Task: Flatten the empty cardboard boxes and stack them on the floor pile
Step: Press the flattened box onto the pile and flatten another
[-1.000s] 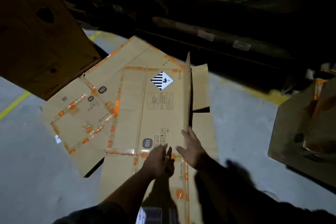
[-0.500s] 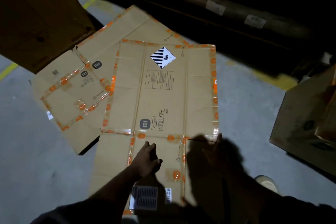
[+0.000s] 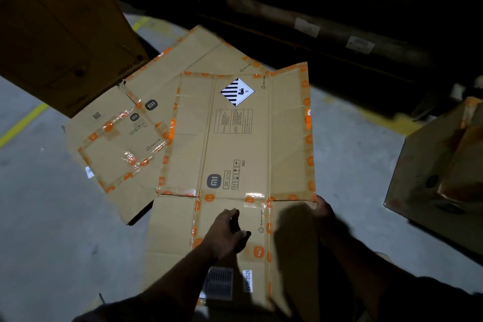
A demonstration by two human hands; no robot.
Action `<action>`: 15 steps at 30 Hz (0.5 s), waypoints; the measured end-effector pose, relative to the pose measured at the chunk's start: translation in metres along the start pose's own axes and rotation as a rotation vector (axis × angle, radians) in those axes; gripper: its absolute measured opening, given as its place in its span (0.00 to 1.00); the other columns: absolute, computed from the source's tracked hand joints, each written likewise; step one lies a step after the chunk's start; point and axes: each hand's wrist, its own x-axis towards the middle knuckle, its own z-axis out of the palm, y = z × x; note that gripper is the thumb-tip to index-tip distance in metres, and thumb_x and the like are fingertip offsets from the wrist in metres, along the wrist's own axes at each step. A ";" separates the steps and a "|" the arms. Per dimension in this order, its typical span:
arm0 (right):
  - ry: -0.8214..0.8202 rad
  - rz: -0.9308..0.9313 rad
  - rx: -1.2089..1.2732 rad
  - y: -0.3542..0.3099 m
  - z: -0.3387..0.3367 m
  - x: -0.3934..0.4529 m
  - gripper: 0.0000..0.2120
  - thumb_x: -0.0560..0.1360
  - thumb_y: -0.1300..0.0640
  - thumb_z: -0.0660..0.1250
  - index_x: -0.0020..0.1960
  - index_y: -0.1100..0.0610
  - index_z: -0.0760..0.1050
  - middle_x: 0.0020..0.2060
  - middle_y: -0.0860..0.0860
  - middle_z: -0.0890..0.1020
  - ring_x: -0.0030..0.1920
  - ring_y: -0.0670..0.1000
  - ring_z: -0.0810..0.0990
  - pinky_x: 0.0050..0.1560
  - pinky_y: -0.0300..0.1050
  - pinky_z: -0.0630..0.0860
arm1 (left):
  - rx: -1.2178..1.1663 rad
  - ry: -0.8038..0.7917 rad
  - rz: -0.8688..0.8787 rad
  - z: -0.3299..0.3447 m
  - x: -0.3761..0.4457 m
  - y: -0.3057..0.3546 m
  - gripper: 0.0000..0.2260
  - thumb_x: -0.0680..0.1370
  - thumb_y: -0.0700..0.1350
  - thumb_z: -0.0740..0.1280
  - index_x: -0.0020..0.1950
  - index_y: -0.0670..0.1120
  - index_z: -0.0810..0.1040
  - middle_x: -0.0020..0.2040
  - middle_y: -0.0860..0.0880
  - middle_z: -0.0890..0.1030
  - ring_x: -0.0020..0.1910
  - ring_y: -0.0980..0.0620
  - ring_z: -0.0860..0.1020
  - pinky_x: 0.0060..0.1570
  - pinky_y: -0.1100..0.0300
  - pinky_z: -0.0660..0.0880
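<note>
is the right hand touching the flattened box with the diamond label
Touching. In the head view the right hand sits at the right edge of the flattened box, fingers against the cardboard with no gap, though shadow hides the exact grip.

A warehouse: concrete floor [image 3: 52, 217] (yellow line [image 3: 23, 123]), labelled rolls [image 3: 326, 31] racked.

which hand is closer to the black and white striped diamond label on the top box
Left. The left hand rests on the flattened box directly below the diamond label; the right hand is at the box's right edge, lower right of it and slightly farther.
</note>
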 end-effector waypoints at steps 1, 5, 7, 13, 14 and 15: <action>-0.001 -0.018 0.009 -0.012 -0.003 -0.008 0.22 0.80 0.53 0.67 0.70 0.62 0.71 0.62 0.56 0.78 0.64 0.58 0.76 0.63 0.46 0.70 | -0.052 0.011 -0.027 0.002 -0.006 0.003 0.27 0.76 0.36 0.72 0.73 0.40 0.67 0.64 0.49 0.71 0.69 0.48 0.70 0.71 0.56 0.66; 0.040 -0.045 0.081 -0.048 -0.011 -0.036 0.15 0.82 0.56 0.63 0.68 0.58 0.72 0.62 0.54 0.79 0.64 0.57 0.76 0.63 0.46 0.69 | -0.158 0.026 -0.088 0.003 -0.036 0.009 0.20 0.74 0.48 0.74 0.62 0.46 0.74 0.58 0.47 0.79 0.61 0.47 0.77 0.68 0.48 0.73; 0.017 -0.060 0.127 -0.068 -0.015 -0.053 0.14 0.82 0.53 0.63 0.66 0.56 0.73 0.60 0.53 0.80 0.60 0.55 0.78 0.65 0.52 0.74 | -0.188 0.042 -0.124 0.006 -0.051 0.010 0.26 0.69 0.56 0.73 0.61 0.44 0.75 0.57 0.42 0.81 0.58 0.44 0.80 0.63 0.43 0.76; 0.039 -0.164 0.246 -0.111 -0.027 -0.103 0.13 0.80 0.50 0.67 0.58 0.58 0.74 0.54 0.58 0.82 0.53 0.59 0.81 0.51 0.47 0.76 | -0.148 0.311 -0.109 -0.001 -0.116 0.046 0.23 0.76 0.50 0.73 0.67 0.40 0.76 0.64 0.43 0.79 0.65 0.43 0.76 0.68 0.50 0.72; 0.029 -0.184 0.272 -0.117 -0.029 -0.112 0.13 0.79 0.50 0.68 0.58 0.57 0.73 0.54 0.58 0.82 0.52 0.57 0.81 0.50 0.47 0.76 | -0.155 0.362 -0.135 -0.001 -0.125 0.045 0.27 0.76 0.51 0.73 0.70 0.40 0.74 0.66 0.44 0.78 0.67 0.44 0.74 0.69 0.52 0.69; 0.021 -0.209 0.290 -0.125 -0.030 -0.124 0.12 0.79 0.50 0.68 0.57 0.56 0.73 0.53 0.57 0.82 0.49 0.55 0.81 0.48 0.46 0.76 | -0.147 0.434 -0.153 -0.003 -0.136 0.047 0.29 0.75 0.54 0.73 0.71 0.40 0.73 0.66 0.43 0.77 0.68 0.43 0.74 0.69 0.52 0.68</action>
